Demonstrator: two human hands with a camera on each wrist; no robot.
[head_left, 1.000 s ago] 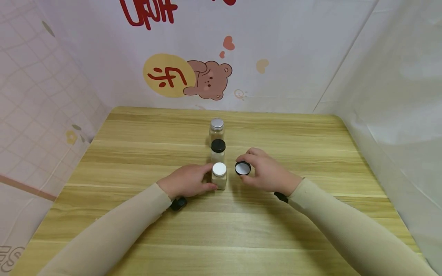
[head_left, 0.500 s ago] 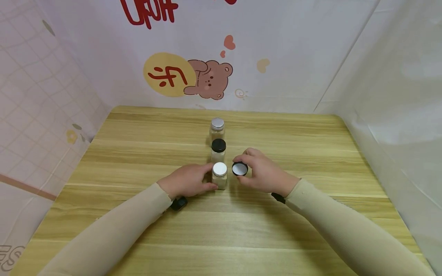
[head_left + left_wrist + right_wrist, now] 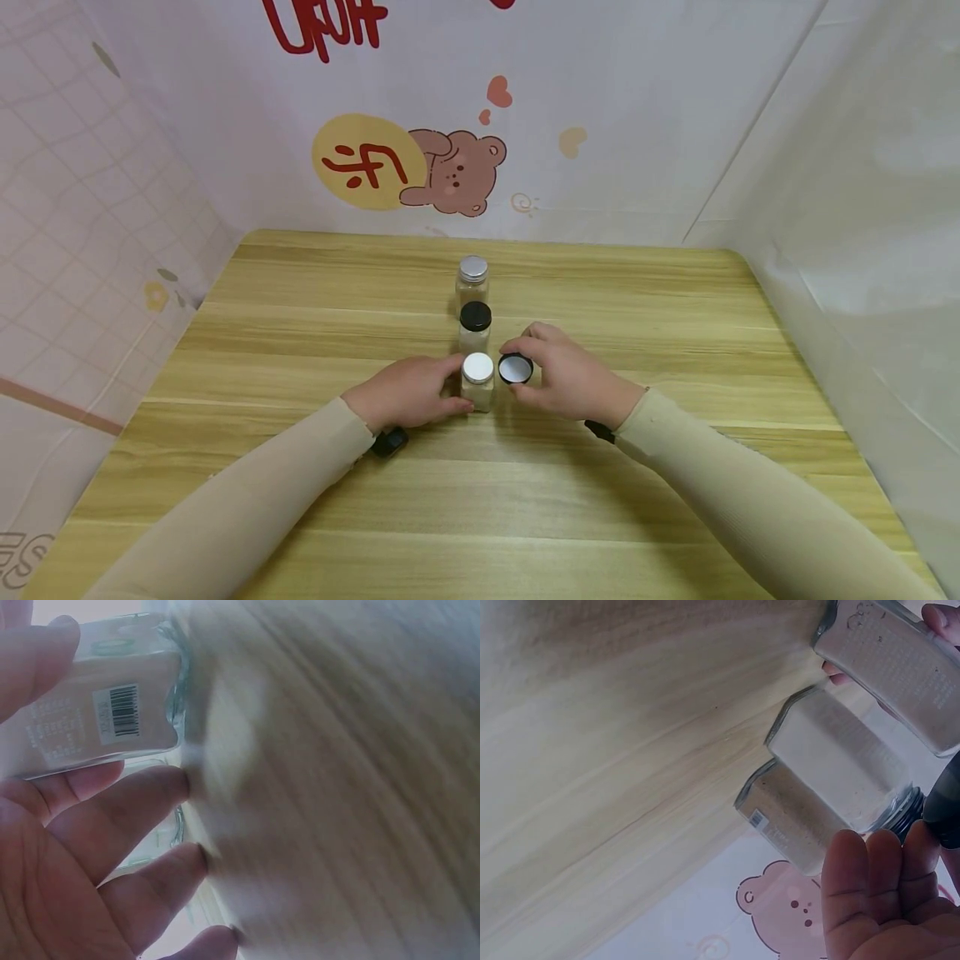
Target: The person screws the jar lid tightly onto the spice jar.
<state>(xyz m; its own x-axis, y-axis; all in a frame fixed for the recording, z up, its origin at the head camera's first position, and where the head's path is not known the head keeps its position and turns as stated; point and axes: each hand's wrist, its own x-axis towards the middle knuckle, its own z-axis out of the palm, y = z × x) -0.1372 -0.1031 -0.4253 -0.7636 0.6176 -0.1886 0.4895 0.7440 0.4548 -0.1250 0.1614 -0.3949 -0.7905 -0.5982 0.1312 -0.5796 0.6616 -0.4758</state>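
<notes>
Head view shows a white-lined black lid (image 3: 516, 369).

We see the glass jar (image 3: 477, 385) upright, white-topped, beige inside; just beside it, the black-rimmed lid (image 3: 516, 368), white face showing

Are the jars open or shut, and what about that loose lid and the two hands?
Back jar: upright, silver lid on.
Middle jar: upright, black lid on.
Front jar: upright, white top showing; can't tell if that's a lid or seal.
Loose lid: off the jars, white inside showing.
Left hand: holding the front jar.
Right hand: pinching the loose lid.
</notes>
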